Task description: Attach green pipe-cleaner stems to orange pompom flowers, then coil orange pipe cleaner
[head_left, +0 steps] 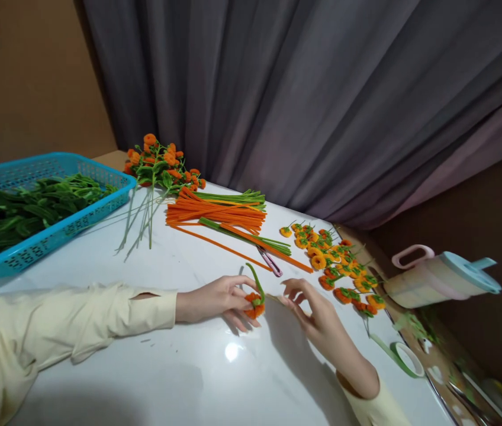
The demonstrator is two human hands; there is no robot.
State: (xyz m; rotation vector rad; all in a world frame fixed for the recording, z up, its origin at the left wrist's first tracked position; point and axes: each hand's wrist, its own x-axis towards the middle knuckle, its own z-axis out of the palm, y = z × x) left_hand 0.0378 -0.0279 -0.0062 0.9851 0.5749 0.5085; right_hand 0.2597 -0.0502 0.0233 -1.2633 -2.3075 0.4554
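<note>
Near the front middle of the white table (153, 378), my left hand (215, 299) is closed on a small orange pipe-cleaner flower (254, 310). A green pipe cleaner (258, 283) curls up from the top of that flower, its free tip bent to the left. On the other side, my right hand (317, 313) pinches with thumb and forefinger the end of a thin, pale stem (273, 297) that runs to the flower. Beyond the hands lies a pink utility knife (270, 261), partly under loose pipe cleaners.
Behind lie orange pipe cleaners (219, 214) and green ones (251, 199). Several finished flowers (317, 261) are spread at right, near green tape (408, 360) and a tumbler (441, 278). A blue basket (77, 214) of leaves and a flower bunch (157, 163) stand at left.
</note>
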